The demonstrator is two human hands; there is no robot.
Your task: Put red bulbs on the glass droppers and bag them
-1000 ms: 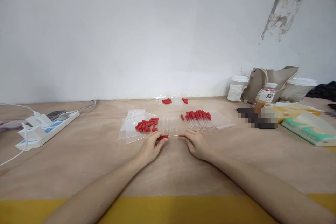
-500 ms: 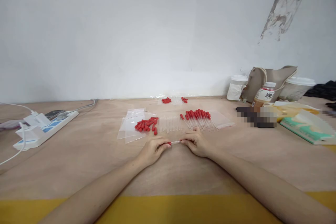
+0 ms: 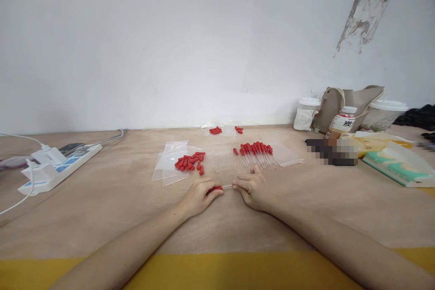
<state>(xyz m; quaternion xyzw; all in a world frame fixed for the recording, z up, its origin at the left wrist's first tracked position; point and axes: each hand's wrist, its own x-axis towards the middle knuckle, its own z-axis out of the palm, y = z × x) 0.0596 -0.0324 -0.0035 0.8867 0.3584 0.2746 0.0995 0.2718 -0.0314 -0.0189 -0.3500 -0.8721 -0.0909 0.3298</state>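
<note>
As the head view shows, the left hand (image 3: 203,195) has its grip clamped on a red bulb (image 3: 216,188), near on the table (image 3: 204,233); the right hand (image 3: 254,190) pinches a clear tube (image 3: 227,186) by its right end. The tube lies between both, long axis left to right, meeting the bulb; seating depth cannot be told. Loose bulbs (image 3: 188,161) lie farther left.

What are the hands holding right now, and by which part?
The left hand holds a dropper's red bulb; the right hand holds its clear tube near the opposite end.
</note>
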